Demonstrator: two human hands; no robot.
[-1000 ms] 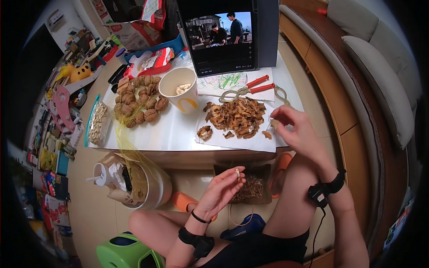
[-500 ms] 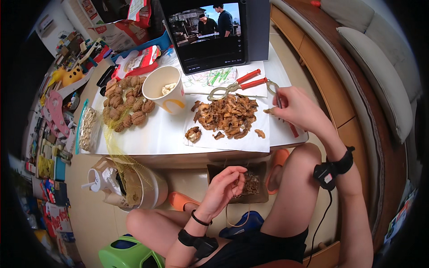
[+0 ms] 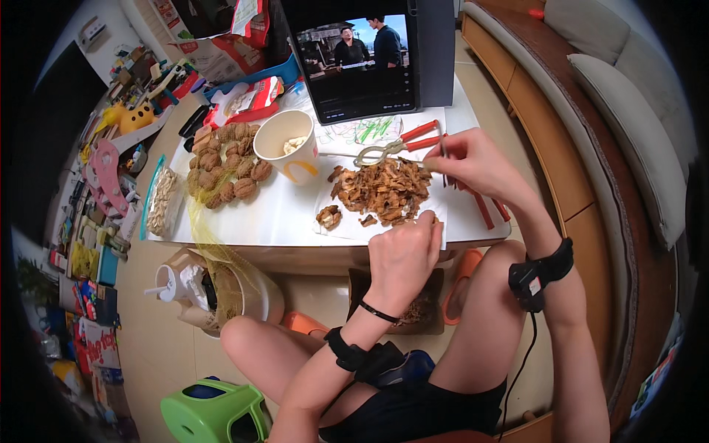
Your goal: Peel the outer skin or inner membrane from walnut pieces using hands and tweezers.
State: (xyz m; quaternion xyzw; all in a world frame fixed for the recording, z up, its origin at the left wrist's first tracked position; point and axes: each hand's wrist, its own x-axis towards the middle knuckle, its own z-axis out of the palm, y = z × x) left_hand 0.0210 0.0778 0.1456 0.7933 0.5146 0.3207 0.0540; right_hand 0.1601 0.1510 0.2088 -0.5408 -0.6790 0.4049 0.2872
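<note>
My right hand (image 3: 469,166) pinches a thin dark metal tool (image 3: 443,145) over the right edge of a heap of brown walnut shell pieces (image 3: 380,193). My left hand (image 3: 402,258) is closed just in front of the heap, its back toward me; anything in its fingertips is hidden. A cracked walnut (image 3: 329,216) lies left of the heap, on white paper. Behind the heap rests a red-handled nutcracker (image 3: 399,148); another red-handled tool (image 3: 484,210) lies partly behind my right hand. A paper cup (image 3: 301,164) holding pale kernels stands beside whole walnuts (image 3: 230,166) in yellow netting.
A tablet (image 3: 362,96) playing a video stands at the table's back. At the left are a zip bag (image 3: 160,203) of pale pieces and red packaging (image 3: 255,98). Below the table are a waste bin (image 3: 262,292), a box of debris (image 3: 421,310) and a green stool (image 3: 214,410).
My left hand has risen from above the box below the table to the front of the shell heap. My right hand has shifted slightly left, toward the heap, with the dark tool.
</note>
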